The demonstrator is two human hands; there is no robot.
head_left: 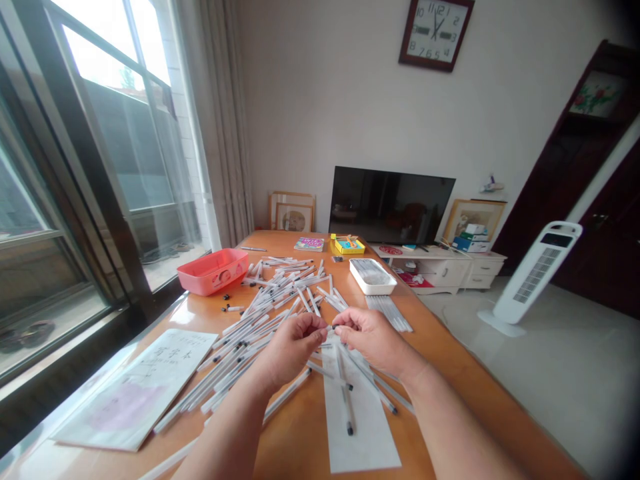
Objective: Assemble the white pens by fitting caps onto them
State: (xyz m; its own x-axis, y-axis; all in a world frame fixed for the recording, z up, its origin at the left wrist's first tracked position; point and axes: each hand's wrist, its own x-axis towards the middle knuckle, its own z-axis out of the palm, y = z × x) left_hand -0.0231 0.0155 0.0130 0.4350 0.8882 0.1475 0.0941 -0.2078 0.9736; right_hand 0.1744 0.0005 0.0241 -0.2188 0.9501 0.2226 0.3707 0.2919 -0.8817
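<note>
The left hand (300, 340) and right hand (370, 333) each pinch thumb to finger on a small black-and-white pen part (332, 327), which sits between their almost-meeting fingertips, over the far end of a white paper strip (369, 443). Loose pens (273, 293) crowd the left hand's side. A white tray (381, 289) stands beyond the right hand; brown tabletop (453, 360) stretches from the right forearm to the table's right edge.

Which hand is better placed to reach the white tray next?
Right, probably: the right hand is nearer the white tray; the left hand is farther left. Both look pinched, so either may need freeing first.
</note>
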